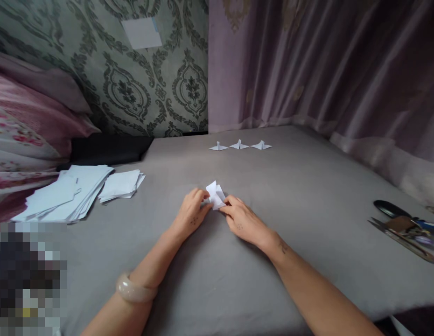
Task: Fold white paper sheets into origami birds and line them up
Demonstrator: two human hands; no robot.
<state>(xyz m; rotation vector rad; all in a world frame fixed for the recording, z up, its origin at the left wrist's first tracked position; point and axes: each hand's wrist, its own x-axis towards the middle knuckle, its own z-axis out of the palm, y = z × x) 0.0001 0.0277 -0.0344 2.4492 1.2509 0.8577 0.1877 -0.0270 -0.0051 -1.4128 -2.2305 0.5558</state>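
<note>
At the middle of the grey cloth-covered surface [217,289], the folded white paper [216,195] sits between your two hands. Your left hand [192,207] pinches its left side between thumb and fingers; your right hand [243,217] grips its lower right edge. The folded paper has a pointed flap directed away from you. A pale bangle [136,288] encircles your left forearm.

Near the far edge of the surface, three folded paper figures stand in a row: left figure [218,146], middle figure [239,144] and right figure [261,145]. Each has its wings spread to the sides.

To your left, locate the small paper stack [121,184], with its sheets slightly askew. Just beside it lies the large paper stack [75,191], its sheets fanned unevenly. Behind both stacks is a black flat item [108,148]; pink floral fabric [24,149] is bunched at the far left.

To your right, a pointed metal tool [395,235] lies near a dark elongated object [390,208]; smaller items beside them are too blurred to identify.

Beyond the surface, note the patterned wallpaper [129,88], bearing a white sheet [143,33], and the purple curtain [273,70], hanging in folds behind the figures and along your right.
</note>
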